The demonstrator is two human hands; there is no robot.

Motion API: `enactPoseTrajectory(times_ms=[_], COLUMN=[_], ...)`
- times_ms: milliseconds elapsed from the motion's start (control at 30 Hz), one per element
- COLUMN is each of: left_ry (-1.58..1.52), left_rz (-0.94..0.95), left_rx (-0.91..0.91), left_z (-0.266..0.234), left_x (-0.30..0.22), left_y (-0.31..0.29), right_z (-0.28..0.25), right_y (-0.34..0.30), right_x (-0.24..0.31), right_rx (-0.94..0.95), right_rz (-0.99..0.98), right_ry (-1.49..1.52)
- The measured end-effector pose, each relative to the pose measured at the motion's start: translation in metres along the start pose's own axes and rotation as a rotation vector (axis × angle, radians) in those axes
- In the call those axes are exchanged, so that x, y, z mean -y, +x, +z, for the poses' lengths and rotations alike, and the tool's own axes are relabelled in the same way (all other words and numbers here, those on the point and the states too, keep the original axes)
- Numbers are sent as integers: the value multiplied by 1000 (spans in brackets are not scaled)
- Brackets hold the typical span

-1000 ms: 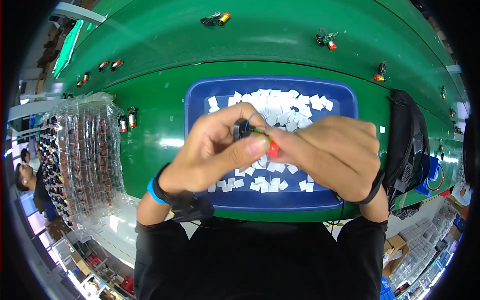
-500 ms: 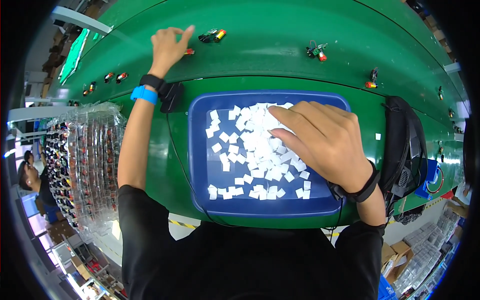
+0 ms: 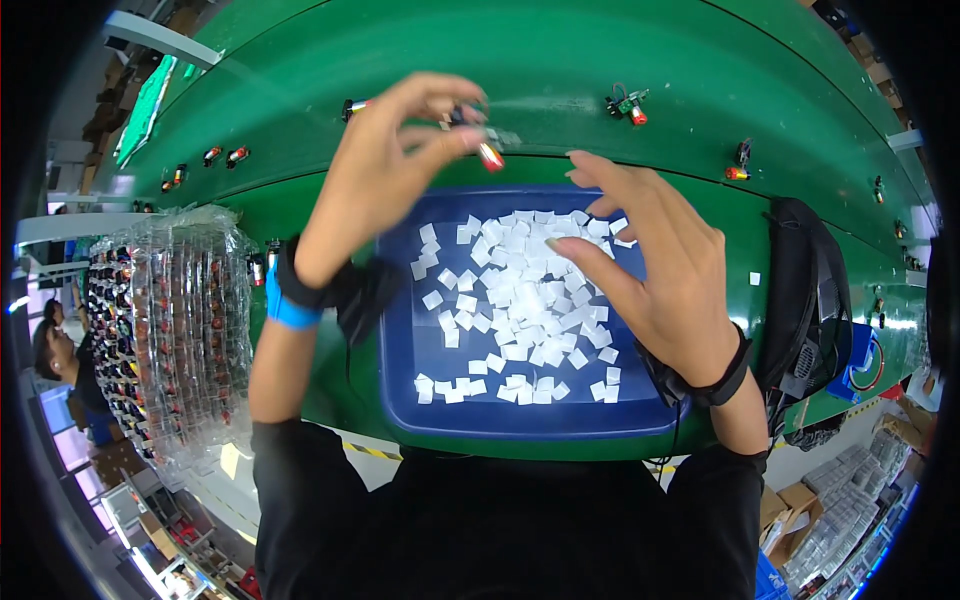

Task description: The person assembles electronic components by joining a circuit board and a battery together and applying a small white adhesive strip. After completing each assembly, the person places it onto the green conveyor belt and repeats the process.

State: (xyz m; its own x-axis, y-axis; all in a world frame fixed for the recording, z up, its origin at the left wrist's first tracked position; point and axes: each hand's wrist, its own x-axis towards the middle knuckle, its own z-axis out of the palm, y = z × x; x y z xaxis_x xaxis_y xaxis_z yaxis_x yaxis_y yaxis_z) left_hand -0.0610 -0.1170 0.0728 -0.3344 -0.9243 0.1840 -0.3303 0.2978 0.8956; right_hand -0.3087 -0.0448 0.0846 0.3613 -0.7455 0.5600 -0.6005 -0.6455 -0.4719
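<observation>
My left hand (image 3: 385, 150), blurred by motion, pinches a small circuit board (image 3: 500, 137) with a red-and-gold cylinder attached, just beyond the far rim of a blue tray (image 3: 530, 428). Part of the board is hidden by the fingers. My right hand (image 3: 650, 245) hovers over the right side of the tray, thumb and fingers apart, nothing visible between them. Many small white square pieces (image 3: 530, 290) lie heaped and scattered inside the tray. A similar assembly (image 3: 353, 108) sits behind my left hand, partly covered by it.
More assemblies (image 3: 627, 105) lie along the green surface, some at right (image 3: 740, 165) and left (image 3: 237, 156). Stacked clear plastic trays (image 3: 170, 320) full of parts stand left. At right are a black bag (image 3: 800, 300), a blue stand (image 3: 850, 360) and a lone white square (image 3: 755, 279).
My left hand has picked up the circuit board and brought it right and nearer, toward the tray. My right hand has lifted slightly, its fingers spreading. Assemblies on the far surface have shifted slightly left.
</observation>
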Motion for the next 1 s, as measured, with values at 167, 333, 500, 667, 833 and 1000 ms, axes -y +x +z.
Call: enactPoseTrajectory(times_ms=[167,333,500,667,833,1000], left_ry=[-327,-49,342,392,-97,-655], left_rz=[-208,126,466,567,205,-405], left_rx=[28,-80,31,-5,-440,8], left_z=[30,29,25,24,38,30], left_x=[-55,-48,-46,-48,-33,-36], left_y=[-56,-75,-83,-87,-96,-89], right_z=[1,-2,0,-7,-6,-3], right_y=[-6,-10,-13,-9,-8,-9], right_x=[2,6,4,7,3,6], right_rx=[25,88,88,31,-12,40], right_rz=[-125,-166,-197,-268,-367,-362], right_ry=[28,-7,-95,-215,-230,-153])
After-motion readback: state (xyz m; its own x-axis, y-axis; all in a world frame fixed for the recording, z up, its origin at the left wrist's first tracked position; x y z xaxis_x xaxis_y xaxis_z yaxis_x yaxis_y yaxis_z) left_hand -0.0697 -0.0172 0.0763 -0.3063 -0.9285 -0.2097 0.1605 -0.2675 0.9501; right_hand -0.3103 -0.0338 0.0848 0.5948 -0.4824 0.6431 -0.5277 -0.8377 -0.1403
